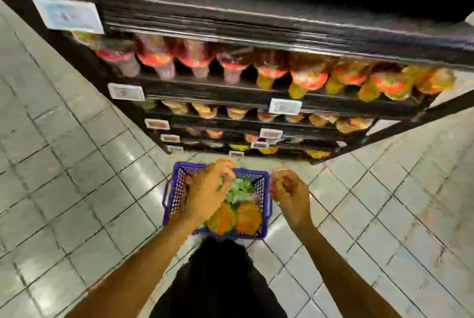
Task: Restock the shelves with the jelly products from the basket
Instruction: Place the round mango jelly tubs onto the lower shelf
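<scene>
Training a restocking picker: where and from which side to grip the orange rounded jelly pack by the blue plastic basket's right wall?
Likely from above: the orange rounded jelly pack lies uncovered; grip across its bulging middle. Walls of the blue plastic basket block the sides.

Blue mesh basket (177, 184) stands on the tiled floor (77, 163), near side, just before the black shelves (230, 94). Inside: two orange jelly packs (247, 217) at its near end, green packs (239, 189) beyond. Shelf tiers carry rows of red and yellow-orange shelved packs (307, 79), detail blurred

Left hand (207, 190), right hand (291, 195) above blue basket (177, 189)
</scene>
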A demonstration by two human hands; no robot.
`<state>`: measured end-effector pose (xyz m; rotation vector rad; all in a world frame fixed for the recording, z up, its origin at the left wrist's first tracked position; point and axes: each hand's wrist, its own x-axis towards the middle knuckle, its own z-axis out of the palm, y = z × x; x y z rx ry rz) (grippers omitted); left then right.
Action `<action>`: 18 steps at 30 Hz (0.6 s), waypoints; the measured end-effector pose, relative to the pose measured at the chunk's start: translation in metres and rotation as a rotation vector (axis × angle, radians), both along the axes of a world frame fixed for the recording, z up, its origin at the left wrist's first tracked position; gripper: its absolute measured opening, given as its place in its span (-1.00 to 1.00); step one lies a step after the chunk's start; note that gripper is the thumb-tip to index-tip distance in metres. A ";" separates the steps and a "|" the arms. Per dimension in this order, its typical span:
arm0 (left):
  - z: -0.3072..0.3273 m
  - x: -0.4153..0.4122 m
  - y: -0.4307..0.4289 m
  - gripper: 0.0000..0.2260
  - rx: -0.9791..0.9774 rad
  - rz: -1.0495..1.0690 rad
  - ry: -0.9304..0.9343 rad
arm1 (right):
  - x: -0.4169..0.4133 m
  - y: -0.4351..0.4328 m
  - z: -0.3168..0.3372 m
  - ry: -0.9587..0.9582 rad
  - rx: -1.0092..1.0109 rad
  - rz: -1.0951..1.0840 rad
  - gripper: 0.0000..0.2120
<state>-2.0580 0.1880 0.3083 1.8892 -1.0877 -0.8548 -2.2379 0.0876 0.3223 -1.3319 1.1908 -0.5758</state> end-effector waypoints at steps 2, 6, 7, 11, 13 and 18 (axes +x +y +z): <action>-0.053 -0.009 0.016 -0.83 0.065 0.016 0.048 | -0.007 0.009 -0.051 0.072 0.084 -0.040 -0.81; -0.154 -0.020 0.047 -0.90 0.195 0.075 0.031 | -0.019 0.026 -0.140 0.226 0.143 -0.050 -0.84; -0.178 -0.023 0.054 -0.90 0.210 0.087 0.053 | -0.022 0.029 -0.161 0.262 0.143 -0.035 -0.82; -0.252 -0.035 0.073 -0.92 0.284 0.161 0.116 | -0.031 0.033 -0.230 0.399 0.149 0.044 -0.77; -0.281 -0.043 0.080 -0.91 0.337 0.187 0.149 | -0.036 0.033 -0.260 0.465 0.141 0.090 -0.77; -0.337 -0.067 0.084 -0.82 0.515 0.255 0.176 | -0.047 0.025 -0.322 0.627 0.202 0.222 -0.90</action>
